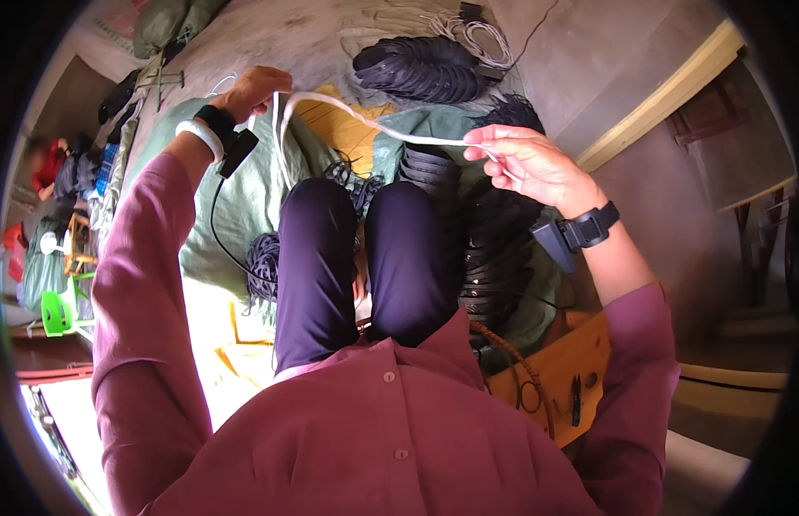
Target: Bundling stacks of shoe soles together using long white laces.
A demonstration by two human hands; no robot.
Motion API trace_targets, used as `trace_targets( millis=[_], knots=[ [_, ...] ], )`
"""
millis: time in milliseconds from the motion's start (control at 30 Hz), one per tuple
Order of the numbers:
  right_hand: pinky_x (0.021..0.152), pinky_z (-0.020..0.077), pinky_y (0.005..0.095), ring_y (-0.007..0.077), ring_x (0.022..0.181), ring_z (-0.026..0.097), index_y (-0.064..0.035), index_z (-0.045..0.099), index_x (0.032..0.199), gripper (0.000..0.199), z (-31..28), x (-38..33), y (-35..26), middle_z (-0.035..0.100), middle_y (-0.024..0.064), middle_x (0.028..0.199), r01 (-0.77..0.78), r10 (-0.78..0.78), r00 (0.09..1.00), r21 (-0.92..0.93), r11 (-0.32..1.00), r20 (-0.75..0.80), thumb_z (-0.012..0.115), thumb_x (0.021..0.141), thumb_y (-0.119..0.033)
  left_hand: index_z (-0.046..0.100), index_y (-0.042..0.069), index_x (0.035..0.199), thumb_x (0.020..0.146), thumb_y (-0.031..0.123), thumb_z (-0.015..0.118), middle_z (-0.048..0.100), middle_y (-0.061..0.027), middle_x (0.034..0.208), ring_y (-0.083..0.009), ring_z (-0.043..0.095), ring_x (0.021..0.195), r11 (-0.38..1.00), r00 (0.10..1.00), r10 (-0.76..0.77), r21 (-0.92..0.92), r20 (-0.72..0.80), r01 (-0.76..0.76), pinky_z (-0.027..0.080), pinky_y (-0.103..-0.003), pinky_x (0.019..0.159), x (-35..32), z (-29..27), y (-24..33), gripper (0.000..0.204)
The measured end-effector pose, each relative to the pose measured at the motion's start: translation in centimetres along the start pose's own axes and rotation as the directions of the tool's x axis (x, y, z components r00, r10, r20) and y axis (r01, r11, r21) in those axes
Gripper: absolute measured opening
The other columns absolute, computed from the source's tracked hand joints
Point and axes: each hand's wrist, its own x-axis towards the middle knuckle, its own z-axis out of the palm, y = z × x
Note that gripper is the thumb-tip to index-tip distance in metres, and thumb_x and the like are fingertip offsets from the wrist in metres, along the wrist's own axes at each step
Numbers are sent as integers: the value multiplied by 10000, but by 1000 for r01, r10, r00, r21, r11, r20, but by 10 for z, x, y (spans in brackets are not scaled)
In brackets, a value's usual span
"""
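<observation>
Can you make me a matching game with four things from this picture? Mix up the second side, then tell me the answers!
Column one:
1. cord
2. plastic chair
3. bracelet
4. shirt

Column two:
A. white and ring-shaped
B. bright green
C. purplish red, with buttons
D. pinched by the right hand

Right pairs: 1-D, 2-B, 3-A, 4-C

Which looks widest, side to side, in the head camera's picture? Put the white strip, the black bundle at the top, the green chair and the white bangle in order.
1. White strip
2. Black bundle
3. Green chair and white bangle: too alike to rank
</observation>
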Motion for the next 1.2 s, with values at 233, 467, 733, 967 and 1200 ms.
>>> trace_targets(
  millis=[233,467,733,967,1200],
  knots=[
    [810,528,295,174,948,638,-6,523,1240,296,-13,42,20,641,93,1133,-52,55,998,162,985,-13,505,967,-122,621,40,1172,927,111,603,665,2,1064,-23,354,495,852,874,81,-488,480,189,313,-176,449,31,114,28,255],
    [834,525,294,169,963,641,-22,500,1263,324,-4,83,19,639,70,1165,-123,139,987,188,974,-74,541,958,-124,606,59,1208,961,216,588,469,76,679,-20,340,519,799,647,261,-536,717,272,264,-184,455,43,176,34,293],
    [818,524,277,148,925,641,-30,581,1165,233,-18,120,16,667,65,1099,-74,133,978,324,943,-162,566,954,-128,611,49,1164,944,259,619,522,59,744,0,371,536,786,530,322,-534,784,312,304,-172,473,85,169,11,304],
    [828,544,326,202,938,648,5,592,1163,263,-34,129,26,660,130,1082,-17,78,957,214,977,-278,580,944,-141,641,90,1113,903,248,658,659,21,968,-56,533,743,804,564,595,-427,573,-414,425,-188,586,146,96,-26,263],
    [881,534,360,238,992,635,25,570,1161,264,-101,73,108,636,152,1093,-112,226,872,273,955,-434,549,943,-121,626,145,1192,825,307,746,709,-74,962,-182,659,710,814,962,125,579,-241,40,536,-309,619,248,-76,-18,418]
  ],
)
